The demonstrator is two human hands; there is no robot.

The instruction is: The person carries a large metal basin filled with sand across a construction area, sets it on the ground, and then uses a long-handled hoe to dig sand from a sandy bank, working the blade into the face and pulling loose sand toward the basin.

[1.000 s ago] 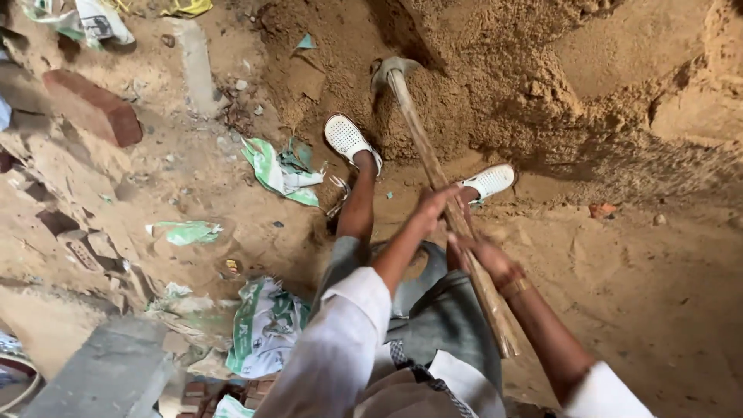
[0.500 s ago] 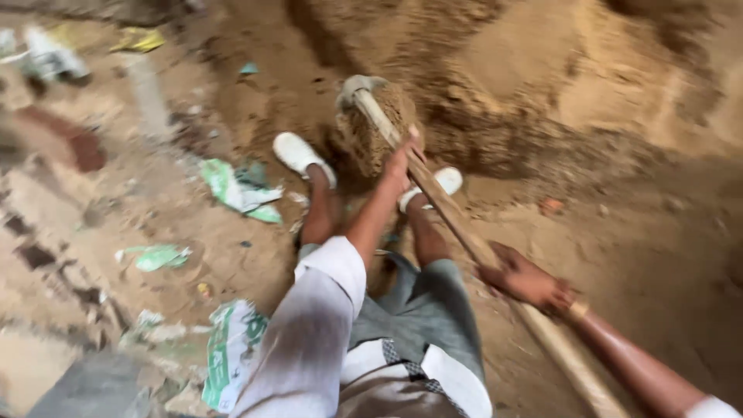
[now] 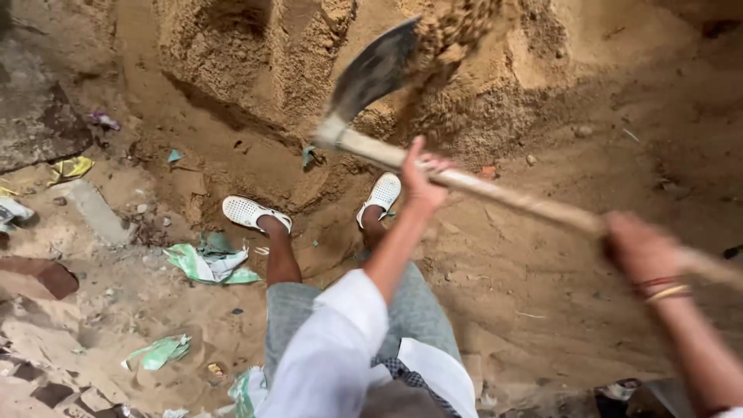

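Ground: sandy dirt floor [image 3: 542, 310] running up into one big cut sand bank [image 3: 255, 46] ahead of me, scraps scattered to my left.
Tool: one long-handled hoe [image 3: 464, 182], lifted off the ground and slanting from my right side up and left; its dark metal blade [image 3: 371, 70] hangs in front of the bank with a clump of sand [image 3: 464, 23] flying off its upper end.
Legs: my two bare shins below grey shorts, standing at the foot of the bank under the handle.
Left hand: my left hand [image 3: 422, 174] is wrapped tight round the pale wooden handle, just behind the blade's socket, thumb and fingers closed over the wood.
Right hand: my right hand [image 3: 638, 248] is fisted round the handle farther back, well apart from the left; it is blurred, two bangles at the wrist.
Shoes: two white perforated clogs, left clog [image 3: 255, 213] and right clog [image 3: 383, 193], both flat on the sand.
Litter: two crumpled green-and-white wrappers [image 3: 213, 263] on my left, one yellow scrap [image 3: 71, 166] farther off.
Rubble: one grey slab piece [image 3: 97, 213] and one reddish brick [image 3: 50, 279], both by the left edge.
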